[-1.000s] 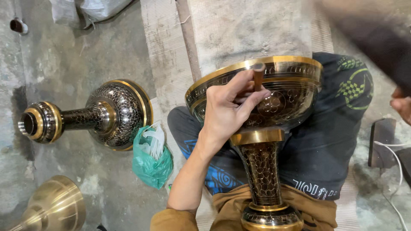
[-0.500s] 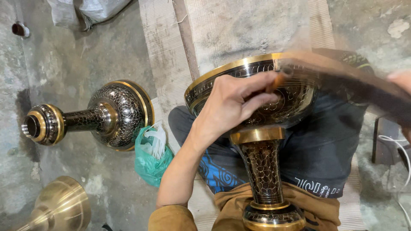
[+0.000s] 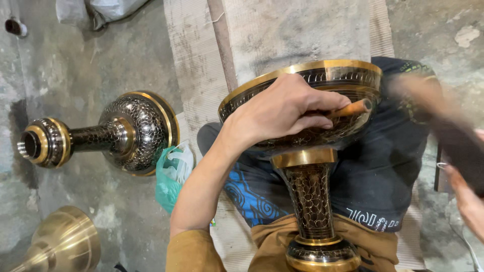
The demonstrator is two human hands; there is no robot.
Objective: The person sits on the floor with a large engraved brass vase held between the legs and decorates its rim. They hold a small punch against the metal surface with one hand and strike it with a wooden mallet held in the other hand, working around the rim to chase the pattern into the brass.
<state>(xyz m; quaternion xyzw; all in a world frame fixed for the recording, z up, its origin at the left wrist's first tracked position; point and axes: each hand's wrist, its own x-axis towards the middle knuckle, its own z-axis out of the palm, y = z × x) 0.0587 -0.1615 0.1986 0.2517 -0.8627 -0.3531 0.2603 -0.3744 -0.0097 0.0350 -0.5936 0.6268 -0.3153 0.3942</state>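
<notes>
On the lap, an engraved brass goblet point(image 3: 307, 151) is steadied.
A wooden-handled chisel point(image 3: 353, 108) is gripped by the left hand point(image 3: 282, 108) against the bowl for engraving; at three o'clock, the blurred right hand point(image 3: 466, 196) grasps a dark striker point(image 3: 454, 143).

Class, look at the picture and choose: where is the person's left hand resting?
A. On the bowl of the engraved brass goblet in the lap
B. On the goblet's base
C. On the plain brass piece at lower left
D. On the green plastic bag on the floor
A: the left hand lies across the bowl of the engraved goblet, pinching a small wooden-handled tool against it.
</notes>
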